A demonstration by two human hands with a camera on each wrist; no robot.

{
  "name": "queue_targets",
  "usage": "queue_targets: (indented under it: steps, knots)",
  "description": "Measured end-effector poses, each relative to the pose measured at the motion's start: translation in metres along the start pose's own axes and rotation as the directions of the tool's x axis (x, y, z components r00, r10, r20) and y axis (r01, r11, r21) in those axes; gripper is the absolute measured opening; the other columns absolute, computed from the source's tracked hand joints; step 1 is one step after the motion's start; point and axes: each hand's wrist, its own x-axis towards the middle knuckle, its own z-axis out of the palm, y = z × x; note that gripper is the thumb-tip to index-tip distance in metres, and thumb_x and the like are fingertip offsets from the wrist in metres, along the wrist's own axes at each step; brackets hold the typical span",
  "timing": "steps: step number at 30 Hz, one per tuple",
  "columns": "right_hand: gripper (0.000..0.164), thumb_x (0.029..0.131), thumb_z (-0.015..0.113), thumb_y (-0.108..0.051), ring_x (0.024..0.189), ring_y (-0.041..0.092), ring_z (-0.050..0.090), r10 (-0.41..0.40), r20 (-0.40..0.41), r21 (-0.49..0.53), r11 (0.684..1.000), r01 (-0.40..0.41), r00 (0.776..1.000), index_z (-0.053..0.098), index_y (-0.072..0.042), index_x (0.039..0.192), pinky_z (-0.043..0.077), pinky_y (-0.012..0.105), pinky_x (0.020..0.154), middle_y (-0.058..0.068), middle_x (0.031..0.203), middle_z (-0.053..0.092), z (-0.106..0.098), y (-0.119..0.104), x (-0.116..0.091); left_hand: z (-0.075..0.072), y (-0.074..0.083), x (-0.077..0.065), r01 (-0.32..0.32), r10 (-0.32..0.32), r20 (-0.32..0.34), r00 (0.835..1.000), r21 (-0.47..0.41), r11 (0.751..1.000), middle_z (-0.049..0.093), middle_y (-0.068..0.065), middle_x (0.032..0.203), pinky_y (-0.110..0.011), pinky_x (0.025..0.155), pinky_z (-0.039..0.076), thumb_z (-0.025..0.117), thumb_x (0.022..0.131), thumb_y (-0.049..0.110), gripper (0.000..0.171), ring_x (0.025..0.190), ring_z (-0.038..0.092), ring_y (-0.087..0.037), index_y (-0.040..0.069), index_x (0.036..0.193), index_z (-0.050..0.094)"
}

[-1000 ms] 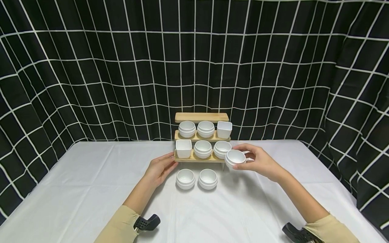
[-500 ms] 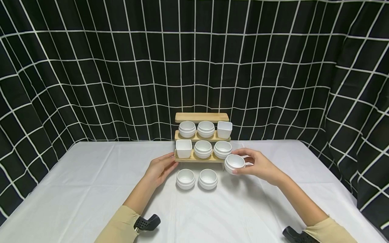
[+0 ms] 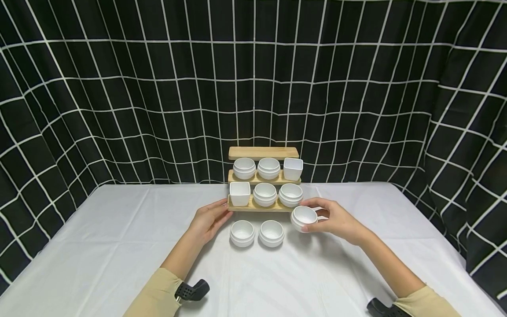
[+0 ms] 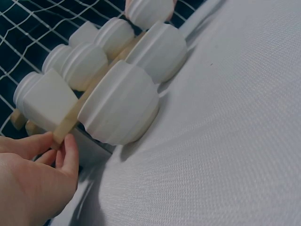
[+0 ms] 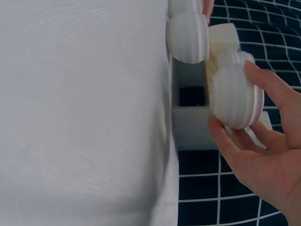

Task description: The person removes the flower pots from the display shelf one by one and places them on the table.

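My right hand [image 3: 336, 221] grips a small round white bowl [image 3: 304, 217] with a ridged side, held above the table just off the right end of the stand's lowest board. In the right wrist view the thumb and fingers clasp this bowl [image 5: 236, 96] from both sides. At the stand's left end my left hand [image 3: 209, 221] pinches the lowest wooden board [image 4: 70, 120] between thumb and fingers. That tiered stand [image 3: 259, 208] carries a square cup [image 3: 239, 193] and two round bowls on its lowest board. Two more round bowls [image 3: 242, 234] [image 3: 271, 234] sit on the table in front.
On the stand's middle board are two round bowls [image 3: 244, 168] [image 3: 268, 168] and a square cup [image 3: 293, 169]. The bare top board [image 3: 263, 152] is behind them. White cloth [image 3: 119, 237] covers the table; a black gridded curtain [image 3: 253, 66] hangs behind and at both sides.
My right hand has lowered the bowl slightly, bringing it a little toward me and to the left. The left hand has kept its place on the stand.
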Motion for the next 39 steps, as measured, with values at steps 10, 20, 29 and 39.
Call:
queue_targets:
  steps: [10,20,29,39]
  knots:
    - [0.065,0.084,0.088,-0.007,0.096,0.016,0.067,0.012,0.028,-0.005,1.000,-0.011,1.000,0.058,0.008,0.139,0.057,0.021,0.085,0.021,0.128,0.064,0.002,0.005,0.000,0.000,0.000,0.000,0.004,-0.004,-0.004,1.000,0.000,1.000,0.050,-0.033,0.152,-0.027,0.107,0.058,0.052,0.107,-0.006,0.043,0.118,0.065,-0.023,-0.014,0.149,0.047]
    - [0.065,0.084,0.087,-0.007,0.097,0.016,0.069,0.026,0.045,-0.004,1.000,-0.025,0.999,0.057,0.009,0.139,0.057,0.020,0.085,0.023,0.129,0.065,0.003,0.010,-0.001,0.002,-0.001,0.000,0.005,-0.005,0.002,1.000,-0.004,1.000,0.049,-0.033,0.153,-0.026,0.106,0.059,0.052,0.107,-0.007,0.043,0.112,0.067,-0.019,-0.014,0.149,0.047]
    - [0.063,0.083,0.088,-0.008,0.100,0.016,0.070,0.051,0.069,0.012,0.999,-0.052,0.996,0.058,0.007,0.137,0.057,0.021,0.085,0.023,0.132,0.064,0.003,0.013,-0.002,0.002,0.001,-0.002,0.001,-0.001,-0.007,1.000,-0.005,1.000,0.049,-0.032,0.154,-0.024,0.104,0.059,0.052,0.107,-0.007,0.044,0.111,0.067,-0.018,-0.014,0.150,0.047]
    - [0.059,0.083,0.087,-0.003,0.100,0.014,0.069,0.032,0.117,0.044,0.998,-0.038,0.993,0.058,0.009,0.134,0.059,0.021,0.082,0.026,0.136,0.060,0.006,0.021,-0.001,0.003,0.001,-0.002,0.017,-0.017,-0.010,1.000,-0.004,1.000,0.049,-0.031,0.155,-0.025,0.106,0.058,0.052,0.107,-0.006,0.044,0.120,0.064,-0.022,-0.013,0.151,0.046]
